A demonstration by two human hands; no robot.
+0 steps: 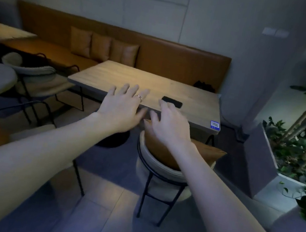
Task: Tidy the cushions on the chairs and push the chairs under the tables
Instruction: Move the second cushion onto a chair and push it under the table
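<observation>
Both hands, left hand (121,109) and right hand (170,124), spread empty above the tan leather cushion (198,154) on the cream black-framed chair (161,170); straightening it at 12 o'clock looks next.

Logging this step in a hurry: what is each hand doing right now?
Left hand: open, fingers spread, holding nothing.
Right hand: open, fingers loosely curled, above the orange cushion on the chair; holding nothing.
</observation>
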